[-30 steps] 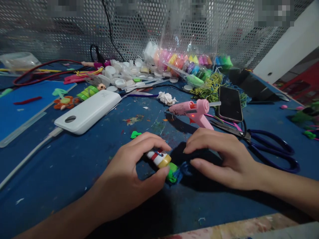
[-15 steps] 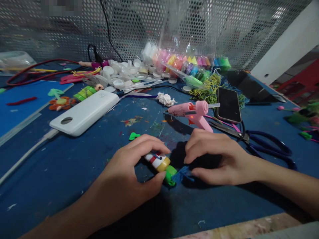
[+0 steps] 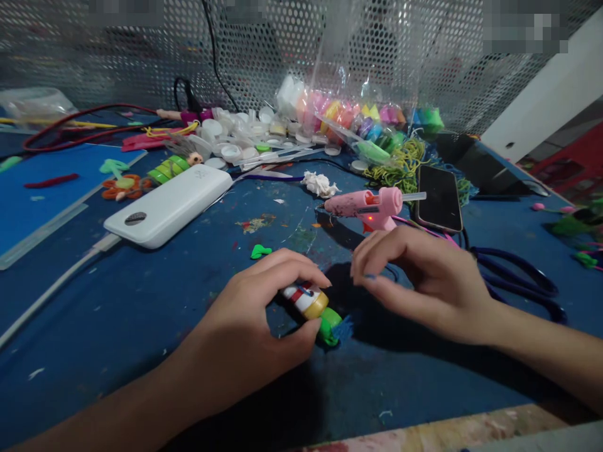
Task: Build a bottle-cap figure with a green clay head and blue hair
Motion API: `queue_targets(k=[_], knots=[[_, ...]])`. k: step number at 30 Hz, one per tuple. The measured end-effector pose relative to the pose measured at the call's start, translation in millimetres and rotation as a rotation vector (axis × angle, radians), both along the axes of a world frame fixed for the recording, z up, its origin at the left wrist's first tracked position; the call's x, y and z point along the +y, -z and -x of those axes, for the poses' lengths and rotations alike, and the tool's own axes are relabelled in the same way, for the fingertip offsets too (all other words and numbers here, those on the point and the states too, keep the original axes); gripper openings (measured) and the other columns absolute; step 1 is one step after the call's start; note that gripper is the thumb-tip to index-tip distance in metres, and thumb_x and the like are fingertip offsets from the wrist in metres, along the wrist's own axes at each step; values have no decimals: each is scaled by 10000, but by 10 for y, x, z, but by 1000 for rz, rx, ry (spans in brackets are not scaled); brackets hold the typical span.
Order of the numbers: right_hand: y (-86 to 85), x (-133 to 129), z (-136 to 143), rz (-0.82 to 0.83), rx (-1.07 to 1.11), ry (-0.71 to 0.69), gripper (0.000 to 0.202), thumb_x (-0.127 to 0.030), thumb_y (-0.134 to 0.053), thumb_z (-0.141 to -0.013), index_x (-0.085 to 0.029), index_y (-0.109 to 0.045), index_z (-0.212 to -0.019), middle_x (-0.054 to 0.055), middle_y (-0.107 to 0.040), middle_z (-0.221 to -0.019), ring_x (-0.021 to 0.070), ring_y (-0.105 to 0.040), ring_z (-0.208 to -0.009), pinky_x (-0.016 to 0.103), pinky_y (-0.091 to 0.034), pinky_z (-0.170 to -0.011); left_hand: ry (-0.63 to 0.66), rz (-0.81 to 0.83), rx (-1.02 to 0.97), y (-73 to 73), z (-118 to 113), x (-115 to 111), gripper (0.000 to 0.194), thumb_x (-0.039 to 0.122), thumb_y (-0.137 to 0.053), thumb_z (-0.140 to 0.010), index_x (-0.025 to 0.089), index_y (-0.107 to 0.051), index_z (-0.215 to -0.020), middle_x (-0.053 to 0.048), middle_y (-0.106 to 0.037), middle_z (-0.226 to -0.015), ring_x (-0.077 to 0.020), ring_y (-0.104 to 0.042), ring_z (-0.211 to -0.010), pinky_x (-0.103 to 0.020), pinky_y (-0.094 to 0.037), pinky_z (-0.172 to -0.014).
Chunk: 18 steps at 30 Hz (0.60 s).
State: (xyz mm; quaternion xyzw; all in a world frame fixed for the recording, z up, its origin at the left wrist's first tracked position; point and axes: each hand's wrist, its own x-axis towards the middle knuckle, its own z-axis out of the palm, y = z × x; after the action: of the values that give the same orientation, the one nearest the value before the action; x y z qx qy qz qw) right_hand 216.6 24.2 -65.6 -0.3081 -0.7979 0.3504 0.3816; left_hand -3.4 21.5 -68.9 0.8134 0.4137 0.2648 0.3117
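My left hand point(image 3: 264, 307) is curled around a small craft figure lying on the table, thumb and fingers gripping it. The figure point(image 3: 315, 304) has a white body with a red stripe, a gold band and a green end, partly hidden by my fingers. A frayed tuft of blue yarn point(image 3: 345, 328) sticks out of the green end. Right of it, my right hand point(image 3: 419, 282) is raised over the table with thumb and fingertips pinched. A tiny bit of blue yarn point(image 3: 370, 277) shows at those fingertips. Beyond the hands lies a small green scrap point(image 3: 260, 252).
A pink glue gun point(image 3: 365, 204), its light red, lies behind my right hand, beside blue-handled scissors point(image 3: 518, 270) and a phone point(image 3: 439, 198). A white power bank point(image 3: 169, 207) with a cable is at left. Bottle caps point(image 3: 230, 152) and bagged colourful clay point(image 3: 339, 116) line the mesh wall.
My right hand has lifted away from the blue tuft, fingertips now closed together with a blue bit. My left hand keeps its grip on the figure. The view has shifted slightly.
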Motion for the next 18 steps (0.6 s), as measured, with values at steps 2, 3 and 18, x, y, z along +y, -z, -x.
queue_targets(k=[2, 3, 18], knots=[[4, -12, 59, -75, -126, -100, 70, -98, -551, -878, -161, -575, -896, 40, -636, -848, 138, -587, -825, 282, -492, -766, 17, 1, -5, 0, 2, -2, 267, 94, -601, -688, 233, -626, -915, -8, -661, -968, -177, -619, -907, -274, -474, -805], [14, -17, 84, -114, -166, -145, 76, -92, -544, -886, -149, -586, -912, 48, -645, -857, 138, -586, -839, 282, -491, -776, 19, -4, -7, 0, 3, -2, 262, 91, -600, -687, 231, -626, -908, -4, -660, -956, -171, -618, -901, -265, -471, -803], [108, -41, 70, -526, -356, -148, 164, -128, -496, -926, -125, -652, -976, 62, -686, -841, 180, -558, -825, 336, -457, -726, 21, -40, -6, 14, 11, 8, 253, 99, -601, -698, 223, -623, -918, -7, -664, -964, -177, -616, -926, -268, -467, -816]])
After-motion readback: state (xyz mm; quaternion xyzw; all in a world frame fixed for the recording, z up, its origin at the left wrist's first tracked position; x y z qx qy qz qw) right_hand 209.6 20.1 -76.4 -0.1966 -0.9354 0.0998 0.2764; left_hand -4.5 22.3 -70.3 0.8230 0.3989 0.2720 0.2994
